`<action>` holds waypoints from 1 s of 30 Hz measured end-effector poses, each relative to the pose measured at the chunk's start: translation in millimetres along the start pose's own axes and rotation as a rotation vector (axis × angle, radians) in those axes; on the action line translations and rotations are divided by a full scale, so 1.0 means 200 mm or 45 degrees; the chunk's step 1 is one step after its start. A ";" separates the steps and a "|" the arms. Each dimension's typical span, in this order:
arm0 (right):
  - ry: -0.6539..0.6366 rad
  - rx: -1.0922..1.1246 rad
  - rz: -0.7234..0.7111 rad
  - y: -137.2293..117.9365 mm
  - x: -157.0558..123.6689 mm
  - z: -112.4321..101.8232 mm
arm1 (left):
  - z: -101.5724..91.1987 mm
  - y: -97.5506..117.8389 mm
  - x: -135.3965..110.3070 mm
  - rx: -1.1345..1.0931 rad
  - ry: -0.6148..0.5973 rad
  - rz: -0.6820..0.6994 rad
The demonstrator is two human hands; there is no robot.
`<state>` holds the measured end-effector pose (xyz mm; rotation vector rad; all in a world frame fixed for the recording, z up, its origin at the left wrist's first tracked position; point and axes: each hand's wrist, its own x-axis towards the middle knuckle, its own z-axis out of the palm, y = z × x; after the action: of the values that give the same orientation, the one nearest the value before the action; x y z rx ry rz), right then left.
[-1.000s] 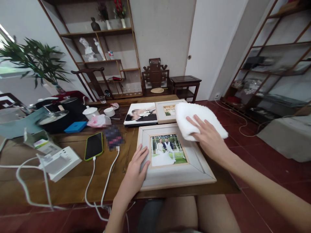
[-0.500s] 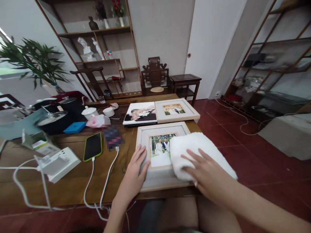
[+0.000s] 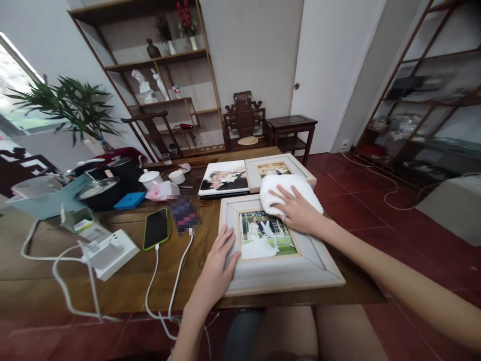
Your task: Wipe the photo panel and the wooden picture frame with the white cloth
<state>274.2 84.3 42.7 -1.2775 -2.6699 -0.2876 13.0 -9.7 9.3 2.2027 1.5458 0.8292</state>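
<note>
A pale wooden picture frame (image 3: pixel 278 273) with a photo of a couple outdoors lies flat near the table's front edge. My left hand (image 3: pixel 220 260) rests on its left side, fingers stretched out over the rim, thumb towards the photo. At the frame's upper right corner, my right hand (image 3: pixel 300 210) holds a folded white towel (image 3: pixel 272 188) pressed down, its fingers spread over the cloth. The towel covers that corner and part of a second picture frame (image 3: pixel 300 168) behind. Beside that one lies a white-edged photo panel (image 3: pixel 225 175).
Left on the wooden table (image 3: pixel 124 296) are a phone (image 3: pixel 157 229) and a dark patterned object (image 3: pixel 184 215), both on white cables. A white power strip (image 3: pixel 112 253), a blue box (image 3: pixel 130 200), black pots (image 3: pixel 101 193) and a white lidded pot (image 3: pixel 150 178) stand further left.
My right hand has slid the towel away from me, from the frame's lower right to its upper right corner, uncovering the photo. My left hand stays on the frame. The view has shifted slightly.
</note>
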 end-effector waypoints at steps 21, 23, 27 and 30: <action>-0.178 0.239 -0.066 -0.32 -0.27 -0.13 | 0.01 -0.01 0.00 -0.052 0.056 0.060; -0.111 0.161 -0.074 -0.20 -0.16 -0.09 | 0.01 -0.01 0.00 -0.045 0.039 0.050; -0.050 0.094 -0.124 -0.05 0.00 -0.04 | 0.00 0.00 0.00 -0.043 0.031 0.038; -0.082 0.139 -0.186 -0.05 -0.01 -0.05 | 0.00 0.00 0.00 -0.056 0.041 0.036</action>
<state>268.1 74.7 51.1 -1.0809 -2.7957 -0.1190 13.9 -10.1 9.0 2.1953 1.4995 0.9025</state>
